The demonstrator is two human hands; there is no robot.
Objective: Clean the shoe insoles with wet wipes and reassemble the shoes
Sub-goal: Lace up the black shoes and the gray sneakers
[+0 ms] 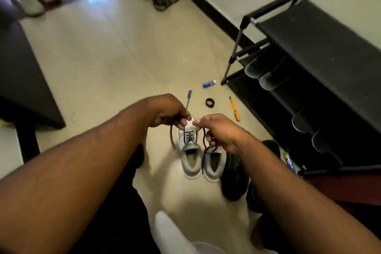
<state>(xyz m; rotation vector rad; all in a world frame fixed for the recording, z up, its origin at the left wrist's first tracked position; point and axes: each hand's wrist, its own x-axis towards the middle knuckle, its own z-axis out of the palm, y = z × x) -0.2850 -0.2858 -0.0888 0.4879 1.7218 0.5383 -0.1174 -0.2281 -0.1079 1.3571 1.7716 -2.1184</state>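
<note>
Two white sneakers stand side by side on the tiled floor, toes away from me. The left sneaker (190, 163) has a dark lace threaded through its eyelets. My left hand (169, 112) pinches one end of that lace above the toe. My right hand (220, 130) grips the other end, which hangs down over the right sneaker (214, 166). Insoles show inside both sneaker openings. No wet wipes are in view.
A black shoe rack (313, 72) with shoes stands at the right. A blue pen (188, 99), blue tube (209, 84), black ring (209, 102) and orange pen (234, 108) lie beyond the sneakers. Black shoes (235, 177) sit on the right, dark furniture (24, 80) on the left.
</note>
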